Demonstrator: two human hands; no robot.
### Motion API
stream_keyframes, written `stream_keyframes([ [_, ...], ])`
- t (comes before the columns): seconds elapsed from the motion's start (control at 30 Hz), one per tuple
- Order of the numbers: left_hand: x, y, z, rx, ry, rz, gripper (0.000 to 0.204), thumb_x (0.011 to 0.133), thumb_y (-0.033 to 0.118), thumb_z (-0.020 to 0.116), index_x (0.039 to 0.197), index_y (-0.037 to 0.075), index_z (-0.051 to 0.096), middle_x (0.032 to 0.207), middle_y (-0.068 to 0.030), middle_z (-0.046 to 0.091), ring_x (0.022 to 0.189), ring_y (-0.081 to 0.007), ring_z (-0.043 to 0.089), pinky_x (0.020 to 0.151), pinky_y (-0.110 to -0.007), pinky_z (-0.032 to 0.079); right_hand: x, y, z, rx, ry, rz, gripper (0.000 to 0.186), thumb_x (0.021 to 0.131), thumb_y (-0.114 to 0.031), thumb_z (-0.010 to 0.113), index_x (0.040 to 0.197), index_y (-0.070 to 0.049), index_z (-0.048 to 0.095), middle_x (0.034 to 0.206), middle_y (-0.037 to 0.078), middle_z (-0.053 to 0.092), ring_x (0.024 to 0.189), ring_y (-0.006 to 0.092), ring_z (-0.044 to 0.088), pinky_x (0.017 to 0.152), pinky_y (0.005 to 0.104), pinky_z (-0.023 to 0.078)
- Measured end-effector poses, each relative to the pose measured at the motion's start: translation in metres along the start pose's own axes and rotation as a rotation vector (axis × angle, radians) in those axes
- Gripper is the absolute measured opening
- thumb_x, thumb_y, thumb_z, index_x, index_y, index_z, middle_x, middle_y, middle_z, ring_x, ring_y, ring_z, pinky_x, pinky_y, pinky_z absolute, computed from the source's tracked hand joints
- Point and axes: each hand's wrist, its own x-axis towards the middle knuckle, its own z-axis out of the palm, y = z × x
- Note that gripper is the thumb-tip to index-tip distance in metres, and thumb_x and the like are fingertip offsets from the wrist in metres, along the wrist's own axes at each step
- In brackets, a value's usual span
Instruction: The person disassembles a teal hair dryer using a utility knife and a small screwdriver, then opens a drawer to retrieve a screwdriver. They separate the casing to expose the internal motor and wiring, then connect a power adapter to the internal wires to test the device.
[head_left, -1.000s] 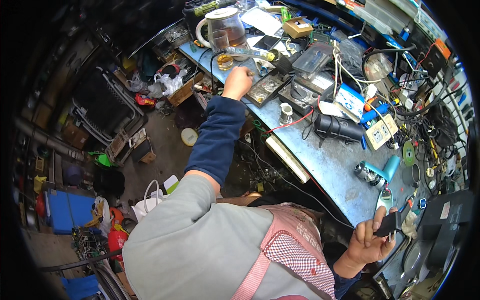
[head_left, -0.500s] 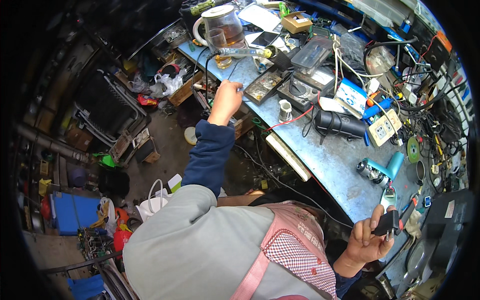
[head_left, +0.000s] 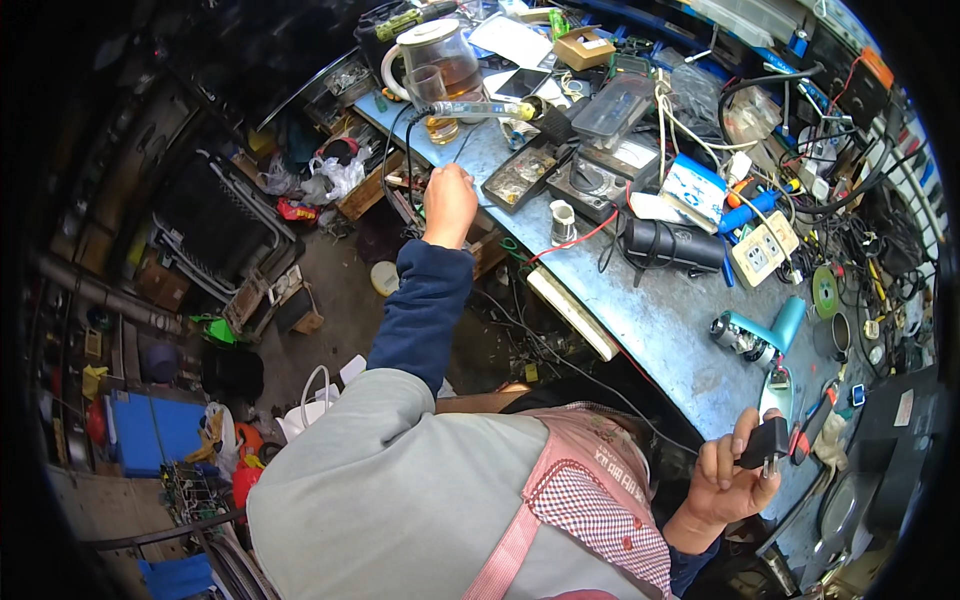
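The right hand [head_left: 725, 475] fingertip-pinches a black adapter [head_left: 764, 443], likely light, stiff, best held by its casing; the left hand [head_left: 450, 200] curls, contents unclear.

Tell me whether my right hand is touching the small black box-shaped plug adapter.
Touching. The head view shows the right hand holding the plug adapter, fingers against its side.

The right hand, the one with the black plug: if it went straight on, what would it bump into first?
Probably the pale green piece just beyond the right hand; depth is unclear, so it might pass above instead.
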Motion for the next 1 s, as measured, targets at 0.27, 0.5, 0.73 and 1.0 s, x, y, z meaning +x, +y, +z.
stream_keyframes([
  [0.27,-0.002,0.084,-0.014,0.06,-0.002,0.313,0.055,0.1,0.03,0.076,0.144,-0.001,0.065,0.129,-0.0249,0.073,0.113,-0.042,0.073,0.098,-0.045,0.057,0.005,0.003,0.007,-0.02,-0.031,-0.004,0.059,0.101,-0.033,0.073,0.142,-0.002,0.044,0.101,0.013,0.053,0.048,0.0076,0.04,0.047,0.0255,0.035],
  [0.5,0.009,0.028,0.015,-0.763,-0.364,-0.008,0.099,0.078,-0.004,0.091,0.164,-0.008,0.041,0.148,-0.0186,0.064,0.127,-0.024,0.068,0.109,-0.036,0.057,0.001,-0.001,0.008,-0.042,-0.022,0.006,0.061,0.101,-0.034,0.073,0.143,-0.002,0.043,0.101,0.013,0.054,0.048,0.0077,0.04,0.047,0.0263,0.035],
  [0.73,0.01,0.013,-0.085,-0.53,-0.347,-0.061,0.101,0.076,-0.007,0.09,0.164,-0.006,0.041,0.153,-0.0263,0.058,0.127,-0.0282,0.068,0.109,-0.036,0.057,0.002,0.003,0.006,-0.048,-0.017,0.014,0.062,0.1,-0.035,0.074,0.143,-0.003,0.044,0.101,0.013,0.054,0.049,0.0075,0.041,0.048,0.0257,0.035],
  [1.0,0.021,0.027,-0.014,-0.305,-0.344,0.124,0.098,0.081,0.032,0.091,0.16,-0.005,0.048,0.152,-0.0314,0.062,0.141,-0.0397,0.064,0.118,-0.042,0.05,0.014,0.002,0.02,-0.01,-0.13,0.027,0.063,0.099,-0.032,0.08,0.142,-0.004,0.043,0.099,0.012,0.051,0.051,0.0061,0.04,0.047,0.0243,0.034],
])
